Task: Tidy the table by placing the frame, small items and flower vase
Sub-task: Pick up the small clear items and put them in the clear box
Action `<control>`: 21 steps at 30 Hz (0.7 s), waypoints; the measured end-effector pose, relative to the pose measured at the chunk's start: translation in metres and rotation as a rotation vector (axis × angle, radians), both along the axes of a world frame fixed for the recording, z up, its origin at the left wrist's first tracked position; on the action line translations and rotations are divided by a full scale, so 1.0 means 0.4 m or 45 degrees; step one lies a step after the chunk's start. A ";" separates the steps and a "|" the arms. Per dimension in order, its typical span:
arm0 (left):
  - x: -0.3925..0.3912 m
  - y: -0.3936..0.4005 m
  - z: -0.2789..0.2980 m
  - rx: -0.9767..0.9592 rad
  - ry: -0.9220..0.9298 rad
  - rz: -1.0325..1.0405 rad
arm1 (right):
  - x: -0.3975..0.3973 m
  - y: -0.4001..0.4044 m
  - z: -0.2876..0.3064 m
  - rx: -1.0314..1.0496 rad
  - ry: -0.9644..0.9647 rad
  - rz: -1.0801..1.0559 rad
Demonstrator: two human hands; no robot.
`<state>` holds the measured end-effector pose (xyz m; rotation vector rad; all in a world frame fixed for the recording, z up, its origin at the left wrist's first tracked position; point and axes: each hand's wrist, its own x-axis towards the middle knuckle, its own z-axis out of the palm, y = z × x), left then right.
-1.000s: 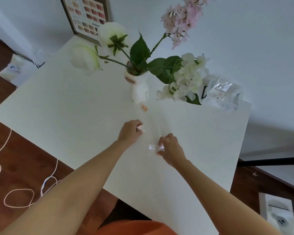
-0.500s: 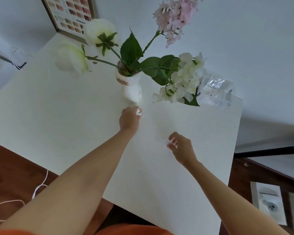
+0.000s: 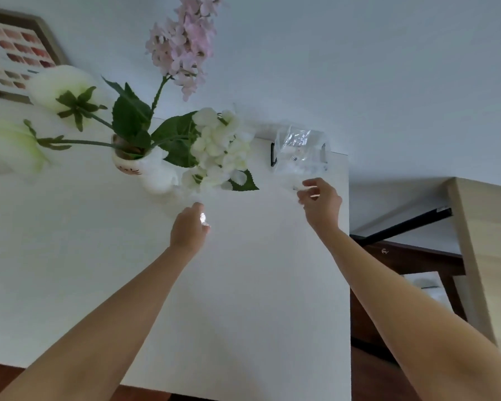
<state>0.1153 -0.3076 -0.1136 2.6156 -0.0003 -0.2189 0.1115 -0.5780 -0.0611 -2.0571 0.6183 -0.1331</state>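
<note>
A white flower vase (image 3: 154,172) with white and pink artificial flowers stands at the back of the white table (image 3: 70,256). My left hand (image 3: 189,227) is just in front of the vase, fingers closed around a small shiny clear item (image 3: 203,219). My right hand (image 3: 320,201) reaches toward the back right corner and pinches a small clear item at the near edge of a clear plastic bag (image 3: 300,153). A wooden picture frame (image 3: 15,56) with a grid of coloured swatches leans against the wall at the back left.
A small black object (image 3: 273,154) stands beside the plastic bag against the wall. The table's right edge runs just past my right wrist, with a dark wooden piece of furniture (image 3: 402,261) and a light wooden board (image 3: 486,256) beyond it.
My right hand has moved from the table's middle toward the plastic bag at the back right, carrying a small clear item. My left hand stays near the vase. The view has shifted right and up.
</note>
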 end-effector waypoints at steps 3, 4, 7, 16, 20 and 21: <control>0.010 -0.026 0.001 -0.052 0.065 0.039 | 0.064 -0.051 0.034 0.048 -0.097 -0.115; 0.013 -0.042 0.003 -0.089 0.071 0.039 | 0.087 -0.066 0.045 0.047 -0.126 -0.143; 0.033 -0.118 0.015 -0.285 0.084 0.027 | 0.154 -0.104 0.067 0.037 -0.171 -0.189; 0.179 -0.414 0.121 -0.585 -0.156 -0.066 | 0.226 -0.192 -0.001 -0.175 -0.011 -0.099; 0.249 -0.497 0.154 -0.772 -0.277 0.063 | 0.221 -0.217 -0.034 -0.209 0.085 -0.072; 0.262 -0.512 0.156 -0.816 -0.286 0.095 | 0.219 -0.222 -0.038 -0.175 0.089 -0.074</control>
